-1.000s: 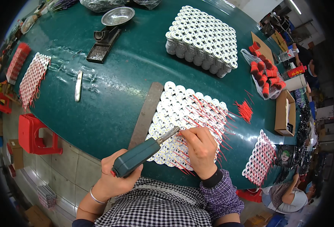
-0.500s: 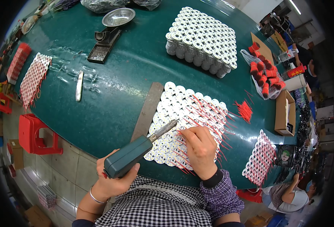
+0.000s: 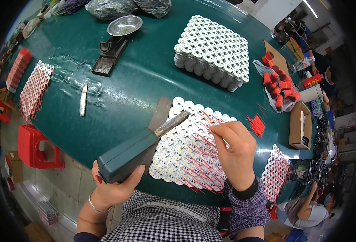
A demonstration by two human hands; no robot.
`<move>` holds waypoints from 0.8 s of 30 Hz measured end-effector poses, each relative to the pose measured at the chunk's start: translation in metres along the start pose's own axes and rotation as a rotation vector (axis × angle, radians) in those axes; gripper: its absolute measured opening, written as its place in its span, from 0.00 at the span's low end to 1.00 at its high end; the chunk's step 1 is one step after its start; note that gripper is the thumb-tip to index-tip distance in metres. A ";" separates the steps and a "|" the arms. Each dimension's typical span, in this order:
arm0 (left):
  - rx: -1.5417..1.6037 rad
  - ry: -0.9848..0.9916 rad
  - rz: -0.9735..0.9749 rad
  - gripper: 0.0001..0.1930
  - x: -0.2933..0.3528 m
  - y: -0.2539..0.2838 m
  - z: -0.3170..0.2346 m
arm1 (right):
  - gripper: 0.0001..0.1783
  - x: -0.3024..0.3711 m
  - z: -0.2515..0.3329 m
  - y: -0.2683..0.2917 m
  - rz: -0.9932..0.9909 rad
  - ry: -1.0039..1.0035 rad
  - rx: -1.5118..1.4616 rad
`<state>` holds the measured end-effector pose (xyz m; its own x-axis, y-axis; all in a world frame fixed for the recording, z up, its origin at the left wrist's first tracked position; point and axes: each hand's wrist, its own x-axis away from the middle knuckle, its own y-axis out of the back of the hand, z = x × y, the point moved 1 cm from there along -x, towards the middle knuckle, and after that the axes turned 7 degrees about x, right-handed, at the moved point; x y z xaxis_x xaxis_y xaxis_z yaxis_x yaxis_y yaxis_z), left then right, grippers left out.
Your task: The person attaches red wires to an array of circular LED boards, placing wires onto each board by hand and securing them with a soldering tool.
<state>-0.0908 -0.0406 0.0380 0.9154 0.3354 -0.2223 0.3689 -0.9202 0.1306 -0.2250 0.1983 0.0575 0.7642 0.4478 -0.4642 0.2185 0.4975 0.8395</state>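
My left hand point(image 3: 115, 190) is wrapped round the dark green body of a soldering gun point(image 3: 127, 155). Its metal tip points away and to the right, over the far part of a panel of round white LED boards point(image 3: 168, 159). My right hand point(image 3: 238, 147) is closed in a pinch on a thin red wire point(image 3: 210, 126) above the panel's right side, a little right of the tip. Many red wires stick out from the boards, lying slanted toward the right. Part of the panel's right side is hidden beneath my right hand.
A flat metal bar point(image 3: 160, 109) lies along the panel's left edge. Loose red wires point(image 3: 256, 126) lie to the right. Beyond stands a stack of white round pieces point(image 3: 212, 48). Red spools point(image 3: 281, 86), a cardboard box point(image 3: 300, 127) and another wired panel point(image 3: 275, 173) are at the right.
Both hands have moved farther up the panel, the right one also rightward. The soldering gun's tip has gone from the panel's middle to near its far edge. The view has shifted slightly.
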 end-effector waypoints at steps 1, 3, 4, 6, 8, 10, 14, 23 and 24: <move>0.019 -0.002 0.003 0.11 -0.005 -0.001 -0.003 | 0.08 -0.007 0.000 -0.007 -0.027 0.018 -0.021; 0.034 -0.007 0.003 0.11 -0.014 -0.003 -0.005 | 0.07 -0.018 -0.002 -0.023 -0.062 0.036 -0.061; 0.027 -0.012 0.005 0.11 -0.017 -0.004 -0.005 | 0.07 -0.020 -0.002 -0.031 -0.065 0.039 -0.064; 0.019 -0.018 0.003 0.11 -0.022 -0.005 -0.002 | 0.07 -0.022 -0.007 -0.047 -0.062 -0.004 -0.090; 0.059 0.016 -0.007 0.12 -0.025 -0.008 0.005 | 0.07 -0.021 -0.015 -0.061 -0.055 -0.020 -0.094; 0.071 0.026 0.012 0.12 -0.031 -0.012 0.009 | 0.07 -0.017 -0.022 -0.073 -0.062 -0.070 -0.093; 0.151 0.139 0.058 0.12 -0.039 -0.018 0.022 | 0.07 -0.010 -0.027 -0.086 -0.043 -0.123 -0.096; 0.119 0.120 0.110 0.10 -0.046 -0.030 0.041 | 0.07 -0.012 -0.026 -0.086 -0.065 -0.074 -0.046; 0.119 0.122 0.112 0.10 -0.046 -0.031 0.041 | 0.08 -0.012 -0.025 -0.085 -0.064 -0.066 -0.035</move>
<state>-0.1511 -0.0363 0.0048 0.9649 0.2453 -0.0936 0.2492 -0.9680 0.0315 -0.2682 0.1693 -0.0152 0.7880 0.3650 -0.4958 0.2474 0.5496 0.7979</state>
